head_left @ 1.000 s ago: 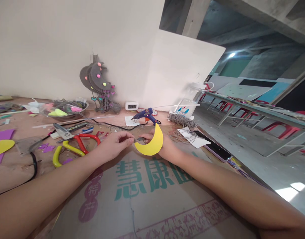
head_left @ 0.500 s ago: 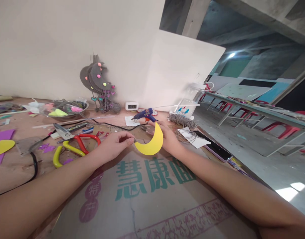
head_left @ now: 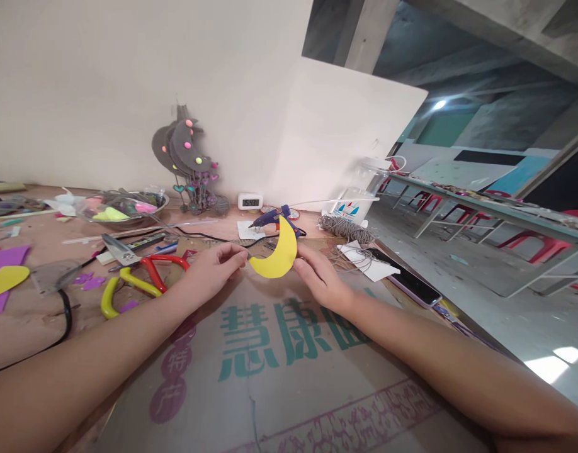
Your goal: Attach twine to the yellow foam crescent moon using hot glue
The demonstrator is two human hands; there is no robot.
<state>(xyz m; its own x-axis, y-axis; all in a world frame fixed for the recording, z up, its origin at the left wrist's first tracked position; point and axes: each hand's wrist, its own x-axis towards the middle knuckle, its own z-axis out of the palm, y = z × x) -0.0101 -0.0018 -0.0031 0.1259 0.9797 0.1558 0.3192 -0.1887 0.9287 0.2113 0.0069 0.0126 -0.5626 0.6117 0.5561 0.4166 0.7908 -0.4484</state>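
A yellow crescent-shaped foam cutout (head_left: 274, 255) is held upright above a cardboard sheet (head_left: 279, 365) between both hands. My left hand (head_left: 212, 269) pinches the crescent's lower left tip. My right hand (head_left: 317, 277) is closed on its right edge, fingers behind the foam. A blue hot glue gun (head_left: 270, 218) lies just behind the crescent on a white paper scrap.
Red-handled (head_left: 169, 263) and yellow-handled scissors (head_left: 121, 286) lie left of my left hand. A bowl of foam bits (head_left: 121, 211), a grey moon ornament (head_left: 187, 160), a small clock (head_left: 250, 201), grey twine (head_left: 343, 229) and a phone (head_left: 409, 283) lie around. The table edge runs along the right.
The crescent has moved up and slightly left. My right hand came out from behind it, reached toward the glue gun, then returned to grip the crescent's right edge.
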